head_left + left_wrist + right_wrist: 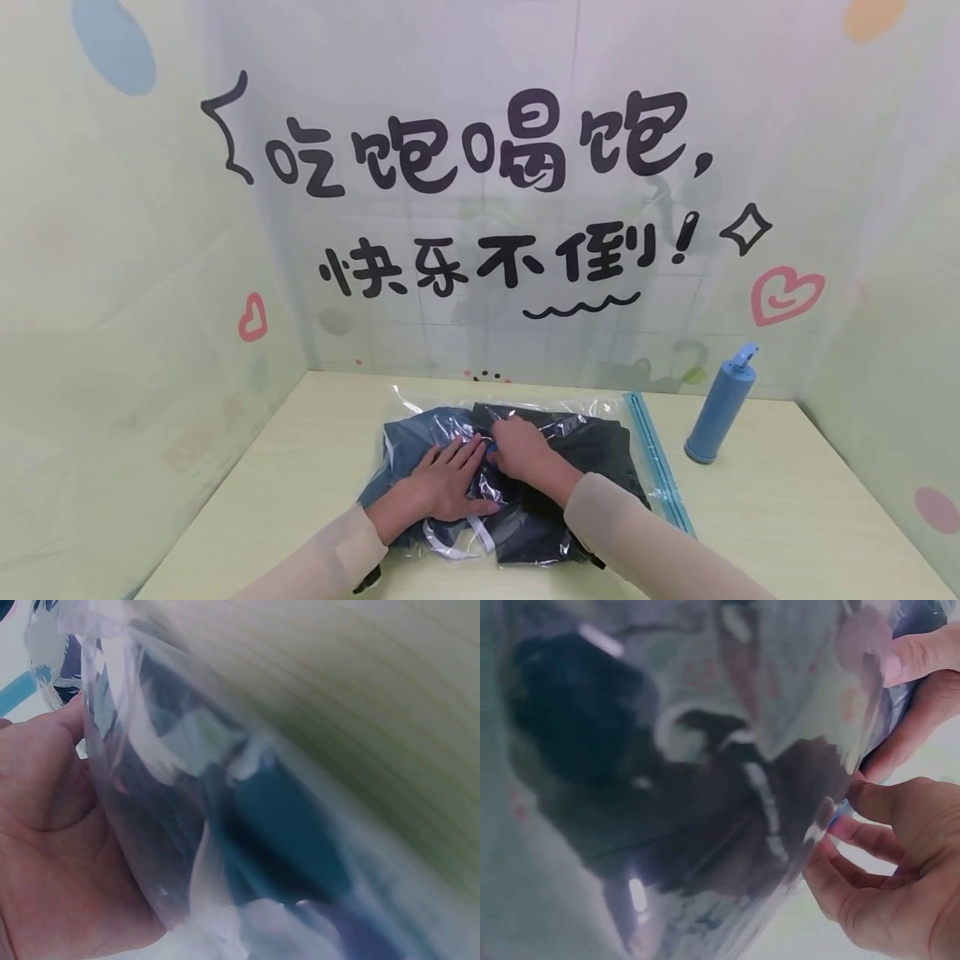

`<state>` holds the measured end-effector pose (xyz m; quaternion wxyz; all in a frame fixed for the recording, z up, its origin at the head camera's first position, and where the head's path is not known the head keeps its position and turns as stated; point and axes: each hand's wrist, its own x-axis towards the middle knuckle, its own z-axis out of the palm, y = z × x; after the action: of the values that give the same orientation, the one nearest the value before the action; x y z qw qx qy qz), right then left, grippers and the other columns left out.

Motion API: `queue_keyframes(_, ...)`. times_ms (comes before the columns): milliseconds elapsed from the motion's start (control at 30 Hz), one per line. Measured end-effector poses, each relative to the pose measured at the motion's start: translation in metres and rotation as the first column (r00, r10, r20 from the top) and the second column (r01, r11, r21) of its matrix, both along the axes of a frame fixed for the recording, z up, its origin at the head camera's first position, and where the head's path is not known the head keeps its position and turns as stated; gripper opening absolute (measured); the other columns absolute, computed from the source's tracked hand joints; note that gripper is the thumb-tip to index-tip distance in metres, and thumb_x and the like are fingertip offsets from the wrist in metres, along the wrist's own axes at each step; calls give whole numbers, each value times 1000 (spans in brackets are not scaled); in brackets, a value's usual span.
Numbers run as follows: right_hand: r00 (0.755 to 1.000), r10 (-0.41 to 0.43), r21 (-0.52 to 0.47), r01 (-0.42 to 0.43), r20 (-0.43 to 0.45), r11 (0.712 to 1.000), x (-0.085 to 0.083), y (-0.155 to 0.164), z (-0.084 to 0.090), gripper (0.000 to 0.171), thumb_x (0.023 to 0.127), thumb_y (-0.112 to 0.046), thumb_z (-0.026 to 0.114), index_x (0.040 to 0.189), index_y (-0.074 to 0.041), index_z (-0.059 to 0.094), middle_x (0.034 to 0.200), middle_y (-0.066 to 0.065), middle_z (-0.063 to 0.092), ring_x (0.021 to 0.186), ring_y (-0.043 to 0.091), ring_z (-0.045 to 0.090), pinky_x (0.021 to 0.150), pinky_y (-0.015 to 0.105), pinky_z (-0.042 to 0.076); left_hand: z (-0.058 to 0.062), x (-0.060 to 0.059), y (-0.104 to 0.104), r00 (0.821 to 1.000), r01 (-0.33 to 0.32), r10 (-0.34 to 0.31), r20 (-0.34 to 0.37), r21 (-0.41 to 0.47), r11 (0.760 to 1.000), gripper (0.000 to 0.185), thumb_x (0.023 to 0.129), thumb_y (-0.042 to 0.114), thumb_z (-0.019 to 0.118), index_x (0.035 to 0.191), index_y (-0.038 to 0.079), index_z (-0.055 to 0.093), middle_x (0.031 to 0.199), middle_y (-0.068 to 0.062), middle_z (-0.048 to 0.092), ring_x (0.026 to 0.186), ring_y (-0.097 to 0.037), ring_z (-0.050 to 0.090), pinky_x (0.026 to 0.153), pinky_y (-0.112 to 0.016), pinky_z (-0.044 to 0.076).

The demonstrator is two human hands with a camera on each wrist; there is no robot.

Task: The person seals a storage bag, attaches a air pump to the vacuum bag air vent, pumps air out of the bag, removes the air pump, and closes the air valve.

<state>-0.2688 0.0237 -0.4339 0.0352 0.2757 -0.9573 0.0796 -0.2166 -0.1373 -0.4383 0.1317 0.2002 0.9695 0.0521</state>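
Note:
A clear plastic vacuum storage bag (pixel 600 407) lies on the table with folded clothes inside, blue garment (pixel 416 437) at left and black garment (pixel 592 450) at right. A turquoise zip strip (pixel 660 462) edges its right side. My left hand (pixel 447 485) rests on the bag with fingers spread, pressing beside the middle. With bent fingers, my right hand (pixel 521 450) pinches a small blue valve cap (pixel 492 451) at the bag's middle. Seen from the right wrist, the cap (pixel 841 810) shows only partly between the fingertips.
A blue hand pump (pixel 720 412) stands upright on the table (pixel 795 508), right of the bag. Printed cloth walls (pixel 480 350) enclose the table at the back and both sides. Bare tabletop shows left of the bag.

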Motion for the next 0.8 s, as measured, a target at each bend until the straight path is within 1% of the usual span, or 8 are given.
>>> queue_keyframes(133, 995, 101, 29, -101, 14, 994, -4, 3, 2, 15, 86, -12, 81, 94, -3, 72, 82, 5, 64, 79, 21, 61, 77, 37, 54, 2, 1, 1, 1000, -10, 10, 13, -5, 1000, 95, 93, 66, 58, 161, 7, 29, 167, -7, 20, 152, -31, 15, 118, -55, 17)
queue_keyframes(267, 975, 203, 19, -205, 86, 978, -9, 9, 3, 22, 84, -2, 81, 104, -4, 75, 94, 5, 66, 89, 19, 62, 87, 35, 53, 2, 1, 2, 1000, -6, 6, 11, -17, 1000, 94, 94, 67, 56, 161, 7, 28, 167, -8, 20, 152, -31, 15, 118, -55, 17)
queue_keyframes(400, 949, 267, -65, -260, 167, 963, -11, 16, 2, 32, 79, 12, 76, 105, -6, 71, 102, 5, 64, 97, 22, 62, 92, 40, 53, 2, 1, 3, 1000, -6, 6, 8, -20, 1000, 95, 93, 68, 57, 161, 8, 28, 167, -7, 20, 152, -30, 17, 117, -55, 18)
queue_keyframes(533, 929, 302, -176, -268, 212, 947, -11, 21, -1, 36, 75, 20, 72, 99, -7, 67, 102, 5, 62, 97, 24, 59, 90, 41, 54, 1, 1, 3, 1000, -5, 6, 12, -29, 1000, 95, 93, 69, 56, 161, 10, 28, 167, -6, 20, 152, -30, 17, 117, -56, 19)
queue_keyframes(600, 927, 301, -226, -251, 224, 941, -12, 22, -3, 32, 78, 15, 73, 99, -7, 65, 101, 6, 62, 95, 24, 59, 88, 40, 53, 1, 1, 3, 1000, -5, 5, 11, -30, 1000, 96, 93, 70, 56, 162, 10, 28, 167, -7, 21, 152, -30, 17, 117, -56, 19)
queue_keyframes(667, 930, 284, -266, -219, 233, 939, -13, 21, -4, 24, 84, 6, 76, 101, -6, 64, 100, 7, 61, 93, 23, 58, 86, 39, 53, 0, 1, 3, 1000, -4, 4, 9, -25, 1000, 96, 93, 70, 56, 162, 9, 27, 167, -7, 21, 152, -30, 17, 117, -56, 19)
queue_keyframes(733, 945, 235, -288, -165, 229, 943, -13, 20, -5, 23, 88, -8, 80, 104, -5, 63, 100, 8, 60, 91, 24, 58, 84, 40, 52, 0, 1, 2, 1000, -3, 3, 5, -25, 1000, 96, 93, 69, 56, 162, 9, 27, 167, -7, 21, 152, -30, 17, 117, -56, 19)
queue_keyframes(800, 967, 162, -266, -106, 198, 958, -11, 19, -5, 32, 89, -21, 82, 108, -4, 63, 101, 9, 58, 91, 25, 58, 84, 43, 52, 0, 1, 2, 1000, -1, 1, -1, -26, 1000, 96, 93, 69, 56, 161, 9, 27, 167, -7, 21, 152, -30, 17, 117, -56, 19)
